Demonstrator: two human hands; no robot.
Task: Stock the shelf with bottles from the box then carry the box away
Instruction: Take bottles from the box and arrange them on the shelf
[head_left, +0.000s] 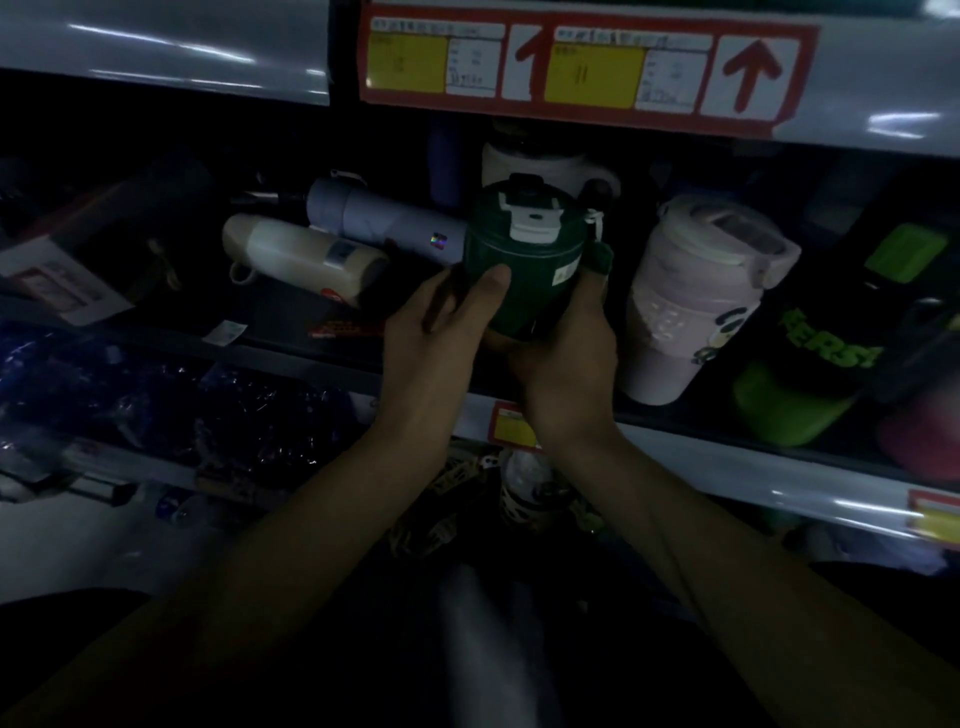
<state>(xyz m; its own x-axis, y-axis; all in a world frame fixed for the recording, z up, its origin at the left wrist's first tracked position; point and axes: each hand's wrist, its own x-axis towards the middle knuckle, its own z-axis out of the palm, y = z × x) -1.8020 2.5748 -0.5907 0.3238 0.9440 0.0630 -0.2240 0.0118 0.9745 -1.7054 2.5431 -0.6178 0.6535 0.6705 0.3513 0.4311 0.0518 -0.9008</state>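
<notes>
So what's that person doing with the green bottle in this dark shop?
A person is holding a dark green bottle with both hands at the front of a shop shelf. The left hand grips its side and the right hand grips its lower part. To the right a pale pink cup stands upright. To the left a lilac bottle and a cream bottle lie on their sides. It is too dim to tell whether the green bottle rests on the shelf.

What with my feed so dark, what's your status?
Left hand, right hand gripping green bottle, upright at shelf front. Pink tumbler right; lavender bottle lying left.
</notes>
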